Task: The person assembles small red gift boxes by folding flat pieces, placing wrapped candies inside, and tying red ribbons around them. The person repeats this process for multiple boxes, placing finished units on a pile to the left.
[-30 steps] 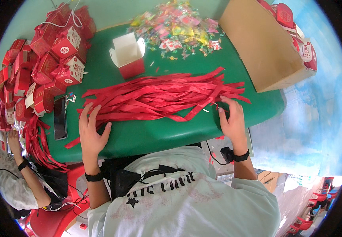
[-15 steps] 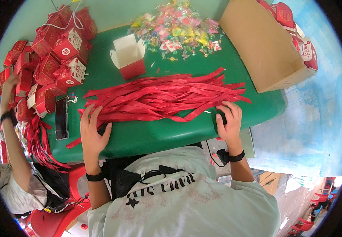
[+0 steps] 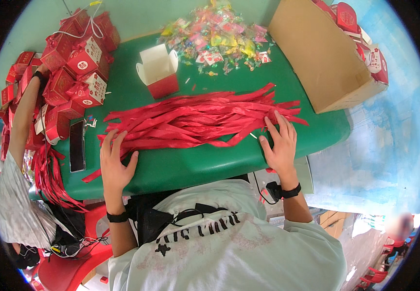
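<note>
A long, loose bundle of red ribbons (image 3: 195,120) lies crosswise on the green table (image 3: 171,167). My left hand (image 3: 116,157) rests at the bundle's left end, its fingertips touching the ribbons and its thumb held apart. At the other end, my right hand (image 3: 280,145) lies with spread fingers, the tips on the ribbons near the right edge. Neither hand grasps anything. Behind the bundle stands a red box with its white flaps up (image 3: 158,72), open at the top.
Wrapped candies (image 3: 219,36) are heaped at the back. Red gift boxes (image 3: 69,72) are stacked at left, where a co-worker's arm (image 3: 23,119) reaches in. A phone (image 3: 77,145) lies near more hanging ribbons (image 3: 50,177). A cardboard carton (image 3: 321,58) with red boxes stands at right.
My right hand's fingers have moved slightly up onto the ribbons. My left hand stays nearly still. The co-worker's arm has reached further into the stacked boxes.
</note>
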{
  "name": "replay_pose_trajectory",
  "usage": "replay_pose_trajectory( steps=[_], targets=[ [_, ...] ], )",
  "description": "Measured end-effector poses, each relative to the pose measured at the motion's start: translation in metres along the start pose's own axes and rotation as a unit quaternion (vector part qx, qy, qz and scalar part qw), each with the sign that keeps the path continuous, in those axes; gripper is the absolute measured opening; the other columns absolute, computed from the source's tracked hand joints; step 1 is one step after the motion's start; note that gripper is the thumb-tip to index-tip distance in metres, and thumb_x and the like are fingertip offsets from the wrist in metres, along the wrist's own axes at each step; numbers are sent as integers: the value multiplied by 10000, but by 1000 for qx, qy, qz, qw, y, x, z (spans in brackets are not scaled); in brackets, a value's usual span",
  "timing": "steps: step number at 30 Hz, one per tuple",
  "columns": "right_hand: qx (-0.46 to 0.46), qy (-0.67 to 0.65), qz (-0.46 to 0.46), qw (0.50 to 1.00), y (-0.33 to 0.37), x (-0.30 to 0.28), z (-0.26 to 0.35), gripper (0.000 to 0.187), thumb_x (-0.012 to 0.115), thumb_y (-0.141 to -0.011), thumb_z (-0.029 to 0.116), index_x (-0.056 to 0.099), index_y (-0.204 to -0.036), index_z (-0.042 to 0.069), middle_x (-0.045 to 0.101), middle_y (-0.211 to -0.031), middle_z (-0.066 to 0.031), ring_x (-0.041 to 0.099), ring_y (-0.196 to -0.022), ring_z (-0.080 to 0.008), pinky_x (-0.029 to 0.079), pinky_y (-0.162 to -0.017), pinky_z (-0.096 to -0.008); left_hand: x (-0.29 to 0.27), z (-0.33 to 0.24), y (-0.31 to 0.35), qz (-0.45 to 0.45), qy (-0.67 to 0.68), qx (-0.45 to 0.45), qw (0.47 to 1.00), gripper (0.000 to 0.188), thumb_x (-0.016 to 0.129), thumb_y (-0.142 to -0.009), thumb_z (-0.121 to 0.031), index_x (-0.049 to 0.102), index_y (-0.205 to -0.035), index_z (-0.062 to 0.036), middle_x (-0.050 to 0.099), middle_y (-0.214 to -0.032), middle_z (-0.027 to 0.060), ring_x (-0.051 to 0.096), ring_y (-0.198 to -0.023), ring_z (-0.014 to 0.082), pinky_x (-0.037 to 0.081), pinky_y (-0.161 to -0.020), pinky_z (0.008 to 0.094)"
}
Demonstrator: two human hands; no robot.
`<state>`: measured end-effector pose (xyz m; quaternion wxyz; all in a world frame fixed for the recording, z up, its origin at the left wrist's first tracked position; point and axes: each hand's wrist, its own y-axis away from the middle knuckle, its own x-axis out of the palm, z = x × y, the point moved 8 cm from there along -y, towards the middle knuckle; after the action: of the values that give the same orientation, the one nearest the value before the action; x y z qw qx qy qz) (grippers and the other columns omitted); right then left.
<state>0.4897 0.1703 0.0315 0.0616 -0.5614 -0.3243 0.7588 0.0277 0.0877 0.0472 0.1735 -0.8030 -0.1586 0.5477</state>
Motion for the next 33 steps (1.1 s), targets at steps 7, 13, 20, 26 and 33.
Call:
replay_pose_trajectory(
  steps=[7,13,20,26,33],
  targets=[
    [35,-93,-44,994,20,7,-21,446,737,-943,197,739,-1364,47,606,-1546,-166,554,-1397,-410,404,-1206,-544,0,-1,0,-3,1,8,1000,679,859,-866,-188,652,-1511,-132,562,-1583,181,582,-1395,422,475,-1173,526],
    [39,-59,-38,997,11,4,-13,485,780,-913,240,733,-1356,50,624,-1513,-180,578,-1364,-437,432,-1180,-559,0,-1,0,0,2,3,1000,673,853,-869,-183,654,-1510,-131,565,-1580,182,582,-1391,426,477,-1172,524],
    [11,-15,-8,1000,-1,-1,0,529,772,-911,288,733,-1394,75,628,-1527,-167,584,-1359,-425,437,-1171,-553,0,-2,0,0,5,8,1000,670,851,-867,-175,653,-1505,-122,576,-1566,187,580,-1396,433,473,-1180,520],
    [-11,-57,-26,998,14,2,-8,496,771,-891,251,759,-1363,101,688,-1439,-132,626,-1277,-390,469,-1111,-541,-1,-4,-1,2,15,6,1000,664,846,-865,-162,653,-1499,-119,589,-1547,188,584,-1392,428,469,-1184,517],
    [-35,-74,-9,997,17,1,-4,470,758,-902,196,761,-1356,74,735,-1352,-130,673,-1199,-370,526,-1060,-508,-2,-5,-1,0,17,8,1000,655,841,-867,-154,650,-1493,-108,606,-1518,175,596,-1366,425,475,-1165,515]
  ],
)
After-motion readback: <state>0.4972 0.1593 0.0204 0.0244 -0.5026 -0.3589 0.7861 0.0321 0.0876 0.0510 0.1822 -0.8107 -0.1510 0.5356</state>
